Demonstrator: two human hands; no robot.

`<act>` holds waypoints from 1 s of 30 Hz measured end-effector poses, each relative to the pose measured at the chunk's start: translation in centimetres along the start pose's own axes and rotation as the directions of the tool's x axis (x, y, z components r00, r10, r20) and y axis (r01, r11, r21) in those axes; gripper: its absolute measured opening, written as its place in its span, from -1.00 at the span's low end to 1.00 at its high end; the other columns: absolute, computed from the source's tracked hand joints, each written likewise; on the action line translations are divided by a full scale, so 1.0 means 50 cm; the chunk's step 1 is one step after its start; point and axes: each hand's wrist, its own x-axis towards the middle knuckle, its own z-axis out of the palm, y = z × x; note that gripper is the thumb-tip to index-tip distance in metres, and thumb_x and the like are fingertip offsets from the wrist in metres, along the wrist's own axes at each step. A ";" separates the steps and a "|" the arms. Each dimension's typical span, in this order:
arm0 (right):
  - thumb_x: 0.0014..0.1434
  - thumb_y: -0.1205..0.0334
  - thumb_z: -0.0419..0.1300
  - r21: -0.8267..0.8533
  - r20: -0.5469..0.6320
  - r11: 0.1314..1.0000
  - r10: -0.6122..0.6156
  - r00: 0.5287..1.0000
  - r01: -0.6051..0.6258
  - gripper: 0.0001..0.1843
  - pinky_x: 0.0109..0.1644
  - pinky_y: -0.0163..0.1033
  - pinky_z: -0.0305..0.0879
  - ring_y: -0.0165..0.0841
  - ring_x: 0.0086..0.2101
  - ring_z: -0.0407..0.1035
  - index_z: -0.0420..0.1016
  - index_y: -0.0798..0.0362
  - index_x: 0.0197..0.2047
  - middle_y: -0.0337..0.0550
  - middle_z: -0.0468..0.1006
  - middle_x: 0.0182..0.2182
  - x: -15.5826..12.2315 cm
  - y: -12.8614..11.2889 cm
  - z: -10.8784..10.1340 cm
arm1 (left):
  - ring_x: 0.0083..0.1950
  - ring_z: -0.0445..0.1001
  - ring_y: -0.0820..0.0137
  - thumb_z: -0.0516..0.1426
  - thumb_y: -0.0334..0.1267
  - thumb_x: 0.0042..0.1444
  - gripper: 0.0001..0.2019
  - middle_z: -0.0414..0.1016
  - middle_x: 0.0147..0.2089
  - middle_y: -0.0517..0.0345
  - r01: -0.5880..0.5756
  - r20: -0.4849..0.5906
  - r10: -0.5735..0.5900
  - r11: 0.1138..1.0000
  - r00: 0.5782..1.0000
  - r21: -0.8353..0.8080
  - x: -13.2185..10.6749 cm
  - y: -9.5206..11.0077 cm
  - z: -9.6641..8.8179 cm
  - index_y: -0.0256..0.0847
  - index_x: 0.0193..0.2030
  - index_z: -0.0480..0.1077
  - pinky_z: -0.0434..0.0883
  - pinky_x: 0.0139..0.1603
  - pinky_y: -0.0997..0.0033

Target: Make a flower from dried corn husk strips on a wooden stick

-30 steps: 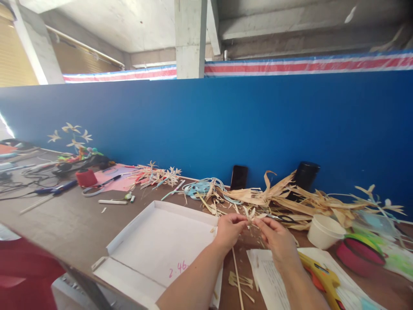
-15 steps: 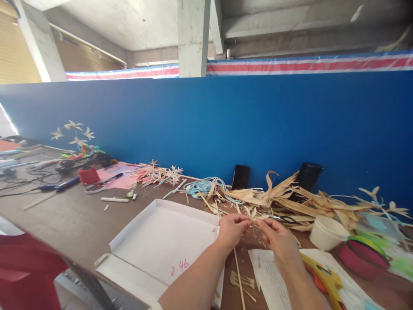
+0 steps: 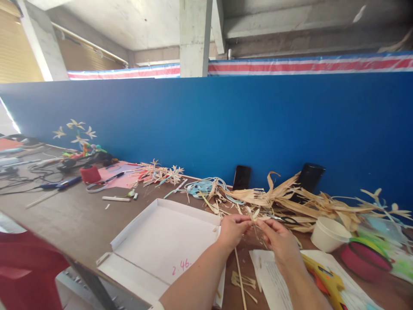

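Both my hands meet over the brown table (image 3: 64,219), pinching a small flower of dried husk strips (image 3: 253,214). My left hand (image 3: 232,230) grips it from the left with closed fingers. My right hand (image 3: 280,241) pinches its right side. A thin wooden stick (image 3: 240,280) runs down from the flower towards me. Behind the hands lies a heap of dried corn husks (image 3: 290,200).
A shallow white box (image 3: 161,245) lies left of my hands. A yellow glue gun (image 3: 324,280) rests on printed paper (image 3: 267,280) at the right, beside a white cup (image 3: 329,234) and a red ring (image 3: 361,258). A phone (image 3: 241,177) leans on the blue partition (image 3: 206,125). Finished flowers (image 3: 75,131), cables and a red spool (image 3: 90,174) sit far left.
The view has shifted slightly; my hands stay together on the husk flower, with only small finger movements.
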 end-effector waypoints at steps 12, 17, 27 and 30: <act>-0.19 0.01 0.31 0.004 -0.017 1.000 0.005 1.000 -0.005 -0.69 -0.64 -0.38 -0.09 -0.51 -0.69 0.06 0.46 0.04 -0.43 -0.40 0.26 -0.74 0.001 0.000 0.000 | -0.55 0.32 0.49 0.21 -0.12 -0.17 -0.72 0.45 -0.54 0.13 -0.006 0.009 0.005 0.998 1.000 0.062 0.004 -0.015 0.002 -0.29 -0.37 0.53 0.29 -0.47 0.50; -0.17 0.03 0.30 -0.003 -0.024 1.000 -0.011 1.000 0.011 -0.71 -0.64 -0.39 -0.09 -0.53 -0.69 0.06 0.46 0.04 -0.43 -0.41 0.24 -0.74 0.001 0.003 0.000 | -0.52 0.33 0.46 0.18 -0.17 -0.14 -0.78 0.45 -0.54 0.15 -0.070 -0.031 0.076 0.987 0.997 0.146 0.003 -0.020 0.002 -0.26 -0.40 0.53 0.27 -0.46 0.50; -0.14 0.03 0.29 0.013 -0.036 1.000 0.001 0.999 0.000 -0.70 -0.64 -0.41 -0.08 -0.53 -0.67 0.04 0.44 0.05 -0.39 -0.39 0.22 -0.72 0.003 0.010 -0.002 | -0.48 0.32 0.46 0.17 -0.23 -0.12 -0.85 0.47 -0.50 0.15 -0.143 -0.044 0.156 0.966 0.987 0.215 -0.010 -0.005 0.006 -0.21 -0.42 0.53 0.24 -0.44 0.51; -0.13 0.03 0.29 0.019 -0.039 1.000 0.014 0.999 -0.014 -0.70 -0.63 -0.42 -0.10 -0.54 -0.67 0.03 0.44 0.05 -0.38 -0.41 0.19 -0.74 0.002 0.009 -0.001 | -0.47 0.32 0.45 0.17 -0.23 -0.12 -0.85 0.47 -0.50 0.15 -0.142 -0.051 0.158 0.961 0.986 0.236 -0.010 -0.005 0.006 -0.22 -0.42 0.53 0.25 -0.42 0.51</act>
